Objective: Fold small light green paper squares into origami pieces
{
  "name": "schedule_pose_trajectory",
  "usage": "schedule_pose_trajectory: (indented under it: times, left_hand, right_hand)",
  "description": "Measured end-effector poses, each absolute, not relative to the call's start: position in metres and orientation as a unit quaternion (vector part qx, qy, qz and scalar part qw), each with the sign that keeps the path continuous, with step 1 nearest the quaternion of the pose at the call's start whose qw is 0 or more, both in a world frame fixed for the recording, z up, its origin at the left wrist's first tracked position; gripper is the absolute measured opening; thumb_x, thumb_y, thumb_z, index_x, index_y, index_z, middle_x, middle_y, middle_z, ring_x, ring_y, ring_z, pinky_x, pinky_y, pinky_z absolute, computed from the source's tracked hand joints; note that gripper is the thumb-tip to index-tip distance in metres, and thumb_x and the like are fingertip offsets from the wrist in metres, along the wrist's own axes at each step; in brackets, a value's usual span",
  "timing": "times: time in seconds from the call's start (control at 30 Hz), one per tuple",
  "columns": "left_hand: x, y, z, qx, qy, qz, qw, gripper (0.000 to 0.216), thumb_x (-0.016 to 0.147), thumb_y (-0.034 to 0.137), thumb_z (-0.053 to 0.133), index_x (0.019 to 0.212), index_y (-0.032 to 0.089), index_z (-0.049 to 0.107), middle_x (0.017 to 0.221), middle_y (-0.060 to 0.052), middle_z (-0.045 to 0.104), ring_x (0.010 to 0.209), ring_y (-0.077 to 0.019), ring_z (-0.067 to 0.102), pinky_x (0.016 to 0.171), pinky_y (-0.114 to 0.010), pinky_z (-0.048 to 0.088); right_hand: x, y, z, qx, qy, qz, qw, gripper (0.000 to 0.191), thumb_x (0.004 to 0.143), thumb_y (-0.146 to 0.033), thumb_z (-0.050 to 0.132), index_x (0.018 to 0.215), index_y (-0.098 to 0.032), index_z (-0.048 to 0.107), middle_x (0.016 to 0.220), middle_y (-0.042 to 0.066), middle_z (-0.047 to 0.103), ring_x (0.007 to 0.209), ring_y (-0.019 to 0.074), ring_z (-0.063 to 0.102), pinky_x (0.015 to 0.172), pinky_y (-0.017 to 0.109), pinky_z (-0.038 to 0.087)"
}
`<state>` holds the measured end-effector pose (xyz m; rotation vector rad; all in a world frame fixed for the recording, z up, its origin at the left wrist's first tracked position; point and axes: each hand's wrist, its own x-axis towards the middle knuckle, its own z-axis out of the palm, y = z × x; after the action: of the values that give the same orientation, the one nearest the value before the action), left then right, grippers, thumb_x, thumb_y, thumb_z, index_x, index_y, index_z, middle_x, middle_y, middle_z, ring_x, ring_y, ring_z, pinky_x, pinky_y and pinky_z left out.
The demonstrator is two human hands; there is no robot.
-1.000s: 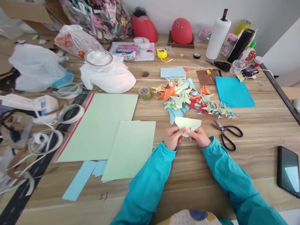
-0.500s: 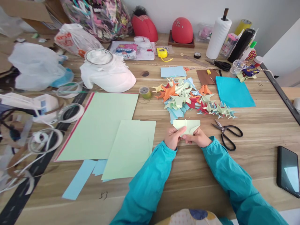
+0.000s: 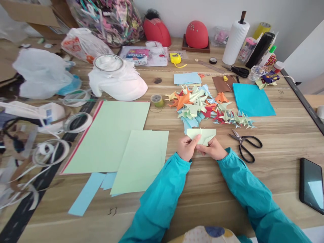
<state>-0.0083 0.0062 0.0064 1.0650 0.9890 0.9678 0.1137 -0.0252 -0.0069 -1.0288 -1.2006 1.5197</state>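
Bordering the held paper (image 3: 204, 137) are folded shapes (image 3: 194, 105) beyond, scissors (image 3: 240, 138) right, sheets (image 3: 141, 162) left.

Soft light falls evenly over the folded paper (image 3: 209, 134) in my hands (image 3: 186, 148), with dim shade on the table (image 3: 202, 192) between my sleeves (image 3: 162, 194), glare on the phone (image 3: 311, 184), and stretched, smeary blur toward the left edge.

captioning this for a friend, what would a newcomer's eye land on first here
Probably the many-coloured paper heap, right of centre. Just nearer, the left hand and right hand hold a folded pale green sheet. Far back, the studded red dome also stands out.
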Motion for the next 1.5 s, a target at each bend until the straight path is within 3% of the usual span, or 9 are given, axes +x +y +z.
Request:
schedule_pose_trajectory:
  times: [0.17, 0.43, 0.63, 0.83, 1.1, 1.3, 1.5]
  left_hand:
    - [-0.008, 0.007, -0.001, 0.416, 0.472, 0.423, 0.652, 0.047, 0.067, 0.054, 0.061, 0.041, 0.015, 0.049, 0.033, 0.003, 0.046, 0.028, -0.0083, 0.041, 0.026, -0.021, 0.024]
    - [-0.011, 0.011, -0.017, 0.375, 0.491, 0.443, 0.650, 0.060, 0.074, 0.064, 0.042, 0.037, 0.017, 0.041, 0.030, 0.002, 0.040, 0.027, -0.0064, 0.035, 0.028, -0.021, 0.022]
    - [-0.012, 0.010, -0.007, 0.436, 0.407, 0.429, 0.679, 0.033, 0.060, 0.043, 0.070, 0.056, 0.015, 0.055, 0.040, 0.004, 0.050, 0.032, -0.0074, 0.043, 0.030, -0.019, 0.028]
    - [-0.011, 0.011, -0.007, 0.430, 0.408, 0.436, 0.677, 0.031, 0.063, 0.040, 0.069, 0.055, 0.013, 0.055, 0.039, 0.003, 0.050, 0.028, -0.0049, 0.037, 0.028, -0.019, 0.024]
    - [-0.011, 0.009, -0.003, 0.440, 0.405, 0.388, 0.701, 0.040, 0.063, 0.048, 0.065, 0.049, 0.013, 0.051, 0.040, 0.002, 0.052, 0.028, -0.0057, 0.040, 0.028, -0.018, 0.025]
    - [-0.011, 0.007, 0.003, 0.484, 0.425, 0.385, 0.661, 0.041, 0.067, 0.046, 0.063, 0.046, 0.015, 0.047, 0.037, 0.003, 0.048, 0.026, -0.0038, 0.035, 0.028, -0.017, 0.022]
    - [-0.011, 0.007, 0.006, 0.489, 0.439, 0.390, 0.645, 0.041, 0.068, 0.046, 0.063, 0.046, 0.015, 0.046, 0.036, 0.004, 0.046, 0.026, -0.0036, 0.034, 0.028, -0.018, 0.021]
  right_hand:
    - [0.114, -0.025, -0.004, -0.418, -0.482, 0.628, 0.446, 0.024, 0.068, -0.036, 0.067, 0.066, -0.013, 0.060, 0.055, -0.002, 0.057, 0.041, 0.0056, 0.045, 0.038, 0.018, 0.038]
    - [0.116, -0.025, -0.006, -0.421, -0.479, 0.637, 0.432, 0.023, 0.069, -0.036, 0.066, 0.070, -0.014, 0.062, 0.055, -0.001, 0.058, 0.042, 0.0061, 0.046, 0.036, 0.017, 0.038]
    - [0.117, -0.025, -0.002, -0.435, -0.473, 0.623, 0.446, 0.029, 0.069, -0.041, 0.065, 0.064, -0.013, 0.062, 0.052, -0.002, 0.056, 0.040, 0.0061, 0.044, 0.036, 0.018, 0.037]
    - [0.119, -0.025, -0.010, -0.475, -0.406, 0.607, 0.491, 0.046, 0.075, -0.052, 0.054, 0.052, -0.013, 0.057, 0.041, -0.001, 0.051, 0.035, 0.0070, 0.042, 0.036, 0.020, 0.032]
    - [0.118, -0.022, -0.013, -0.531, -0.396, 0.539, 0.521, 0.050, 0.074, -0.055, 0.053, 0.044, -0.015, 0.050, 0.036, -0.002, 0.046, 0.035, 0.0065, 0.037, 0.036, 0.021, 0.026]
    - [0.116, -0.022, -0.006, -0.554, -0.395, 0.515, 0.521, 0.054, 0.075, -0.056, 0.052, 0.039, -0.017, 0.041, 0.032, -0.004, 0.037, 0.032, 0.0045, 0.029, 0.034, 0.022, 0.018]
    - [0.116, -0.022, -0.009, -0.551, -0.363, 0.534, 0.528, 0.052, 0.074, -0.057, 0.052, 0.043, -0.015, 0.048, 0.034, -0.003, 0.043, 0.030, 0.0054, 0.034, 0.033, 0.021, 0.022]
